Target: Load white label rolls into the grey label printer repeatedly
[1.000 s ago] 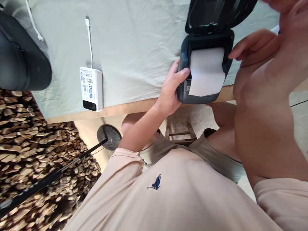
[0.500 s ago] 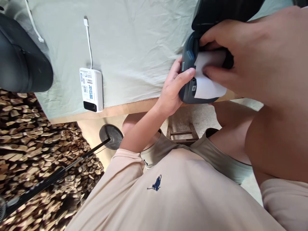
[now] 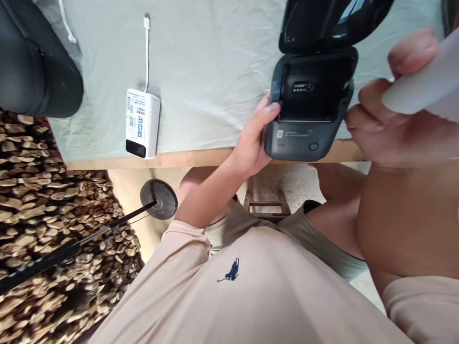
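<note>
A dark grey label printer rests at the table's front edge with its lid raised and its paper bay bare inside. My left hand is closed on the printer's left side, thumb over the top rim. Off to the right of the printer, my right hand grips a roll of white paper. The roll runs past the right edge of the view and is partly smeared by motion.
A white power bank with a short cable lies left on the cloth-covered table. A black case stands at the far left. Below are a stand with a round base, a wooden stool and stacked firewood.
My right hand has lifted the paper roll out of the printer's bay and moved right with it. The bay's inside now shows. My left hand keeps its hold on the printer.
</note>
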A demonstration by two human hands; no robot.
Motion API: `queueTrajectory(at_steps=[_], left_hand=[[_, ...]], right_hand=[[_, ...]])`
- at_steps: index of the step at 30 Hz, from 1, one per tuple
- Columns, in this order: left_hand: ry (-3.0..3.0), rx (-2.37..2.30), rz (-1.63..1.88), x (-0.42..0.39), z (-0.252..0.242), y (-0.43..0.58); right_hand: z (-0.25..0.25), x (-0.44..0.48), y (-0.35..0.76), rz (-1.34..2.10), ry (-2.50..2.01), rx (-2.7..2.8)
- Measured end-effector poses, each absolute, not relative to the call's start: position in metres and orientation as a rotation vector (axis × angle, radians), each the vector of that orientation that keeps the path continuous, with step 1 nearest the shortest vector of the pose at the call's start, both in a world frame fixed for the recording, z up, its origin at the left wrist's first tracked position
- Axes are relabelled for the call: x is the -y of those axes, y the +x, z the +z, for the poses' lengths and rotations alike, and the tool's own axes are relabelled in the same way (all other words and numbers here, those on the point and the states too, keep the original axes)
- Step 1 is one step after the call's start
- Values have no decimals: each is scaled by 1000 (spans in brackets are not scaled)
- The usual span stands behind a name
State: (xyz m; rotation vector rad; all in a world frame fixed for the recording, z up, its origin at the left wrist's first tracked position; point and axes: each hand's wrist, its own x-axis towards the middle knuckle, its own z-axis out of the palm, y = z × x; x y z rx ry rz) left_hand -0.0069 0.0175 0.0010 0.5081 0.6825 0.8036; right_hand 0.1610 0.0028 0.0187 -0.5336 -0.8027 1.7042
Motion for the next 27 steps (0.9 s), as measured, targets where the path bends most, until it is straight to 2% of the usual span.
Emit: queueTrajectory(at_steps=[5,10,14,18,23,27], left_hand=[[581,-731,874,-22,10,-11],[664,-729,905,-29,22,-22],[701,-862,942,-34,27,-35],[709,-985,1019,-41,8,-44],[711,-1042,956,-46,-19,-42],[757,-919,935,-44,-13,-34]], right_hand=[[29,-10,151,1512,-1037,922],[7,-14,142,1287,-1240,903],[-6,-15,139,971,-1463,1247],[-4,-14,138,658,-1691,1498],[-6,-12,140,572,-1851,1570],[-10,-12,142,550,-1898,1620]])
